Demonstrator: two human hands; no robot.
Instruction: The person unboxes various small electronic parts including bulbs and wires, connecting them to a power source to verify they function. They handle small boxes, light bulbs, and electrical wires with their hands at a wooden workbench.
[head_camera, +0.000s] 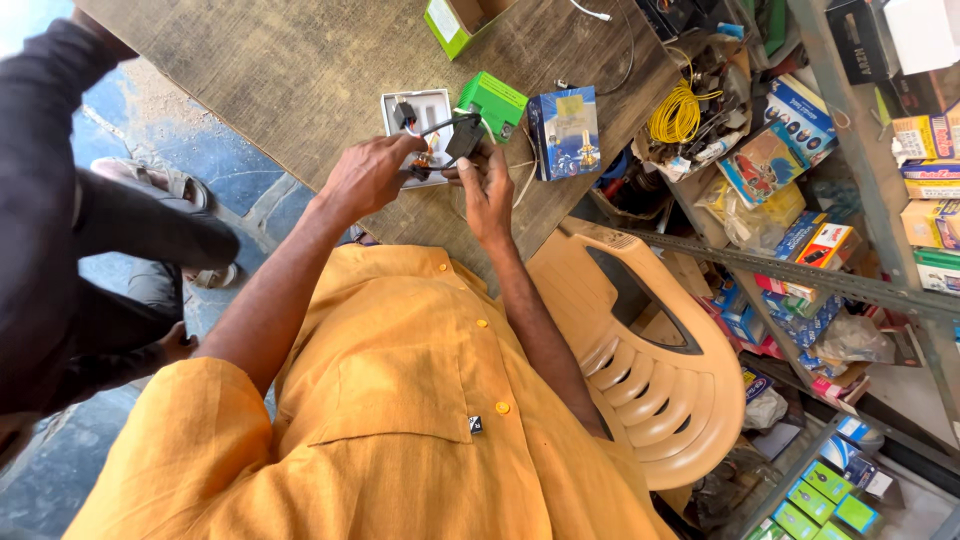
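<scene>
Both hands hold a small black wired module (464, 139) over the table.

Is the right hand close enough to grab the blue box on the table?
Probably yes. The right hand sits just beside the blue box on the wooden table, with nothing between them, but it already grips a small black part with a cable.

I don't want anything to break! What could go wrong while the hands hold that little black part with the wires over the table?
The black part is held up between the left hand and right hand, so it might slip onto the white tray. Its dangling wires could perhaps snag the blue box, which stands near the table edge, and tip it off.
</scene>
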